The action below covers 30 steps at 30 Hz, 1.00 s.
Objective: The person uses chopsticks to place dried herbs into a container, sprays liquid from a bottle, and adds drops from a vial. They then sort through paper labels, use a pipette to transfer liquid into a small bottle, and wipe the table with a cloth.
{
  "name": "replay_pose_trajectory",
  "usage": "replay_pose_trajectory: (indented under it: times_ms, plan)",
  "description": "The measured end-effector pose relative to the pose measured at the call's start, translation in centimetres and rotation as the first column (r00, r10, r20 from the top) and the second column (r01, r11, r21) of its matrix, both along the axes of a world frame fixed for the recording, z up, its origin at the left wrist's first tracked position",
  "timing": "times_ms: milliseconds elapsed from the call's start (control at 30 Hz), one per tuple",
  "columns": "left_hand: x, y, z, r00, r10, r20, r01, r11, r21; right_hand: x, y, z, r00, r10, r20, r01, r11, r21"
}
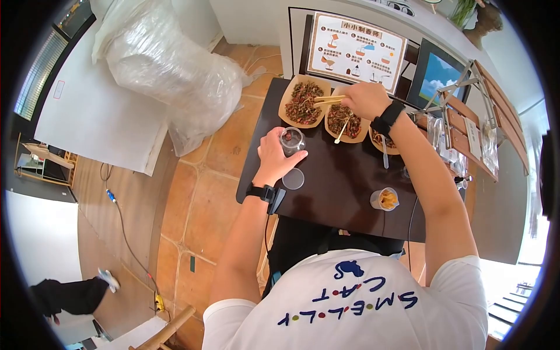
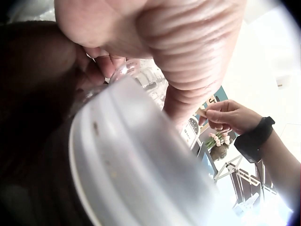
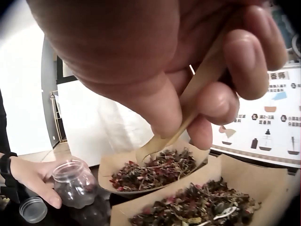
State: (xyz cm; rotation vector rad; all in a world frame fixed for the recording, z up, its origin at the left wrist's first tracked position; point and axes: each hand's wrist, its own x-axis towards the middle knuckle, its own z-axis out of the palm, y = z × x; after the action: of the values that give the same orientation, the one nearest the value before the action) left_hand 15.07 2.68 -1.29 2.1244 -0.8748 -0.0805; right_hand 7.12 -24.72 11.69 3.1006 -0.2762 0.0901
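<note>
My left hand (image 1: 275, 156) grips a small clear jar (image 1: 293, 140) standing on the dark table, thumb and fingers around its side; a few reddish bits show inside. Beside that wrist lies a translucent round lid (image 1: 293, 179), large and blurred in the left wrist view. My right hand (image 1: 366, 101) pinches wooden tongs (image 3: 188, 106), their ends down at the dried flower mix (image 3: 157, 169) in the left paper tray (image 1: 321, 118). The middle paper tray (image 1: 345, 139) holds a similar mix with a pale spoon (image 1: 343, 131) in it.
A third paper tray (image 1: 392, 151) with a spoon sits under the right forearm. Near the front edge stands a cup (image 1: 384, 199) with yellowish pieces. An instruction sign (image 1: 356, 49) and a wooden rack (image 1: 472, 128) border the table. Plastic-wrapped bulk (image 1: 169, 70) is at left.
</note>
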Motion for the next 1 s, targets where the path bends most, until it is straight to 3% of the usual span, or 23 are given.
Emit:
replay_pose_trajectory:
  times_ms: [433, 767, 1000]
  plan:
    - [0.0, 0.1, 0.1, 1.000, -0.015, -0.026, 0.016, 0.999, 0.030, 1.2, 0.2, -1.4, 0.973, -0.067, -0.220, 0.088, 0.993, 0.084]
    - [-0.1, 0.1, 0.2, 0.999, -0.015, -0.046, 0.016, 0.999, 0.034, 1.4, -0.1, -2.5, 0.981, -0.030, -0.190, 0.045, 0.996, 0.077]
    - [-0.1, 0.1, 0.2, 0.999, -0.021, -0.051, 0.023, 0.999, 0.046, 0.7, -0.7, -2.8, 0.990, 0.021, -0.141, 0.013, 0.972, 0.234]
